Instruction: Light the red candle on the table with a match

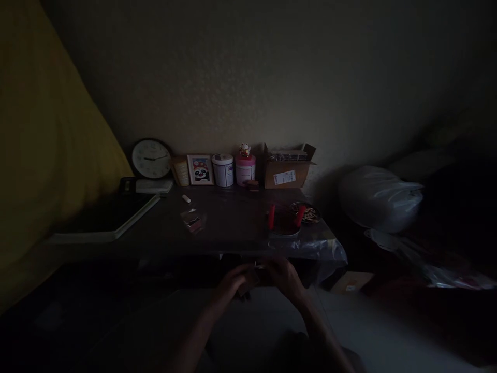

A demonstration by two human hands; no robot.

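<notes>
In dim light my two hands are close together just in front of the table's near edge. My left hand (233, 278) is closed round a small brown box (248, 285), its details lost in the dark. My right hand (286, 278) is closed, its fingertips pinched beside the box. A short pale stick (258, 266) shows between the hands, at the right fingertips. Beyond them on the table, two red candles (271, 217) stand on a dark round dish (284, 232). Behind its right side is a round tin (319, 217) of thin matchsticks (309, 214).
The table (229, 223) has a plastic cover. A small plastic packet (194, 221) and a white oval object (186, 199) lie on it. Along the wall stand a clock (151, 159), framed panda picture (201, 170), two canisters (223, 172) and a cardboard box (289, 175). White bag (376, 199) at right.
</notes>
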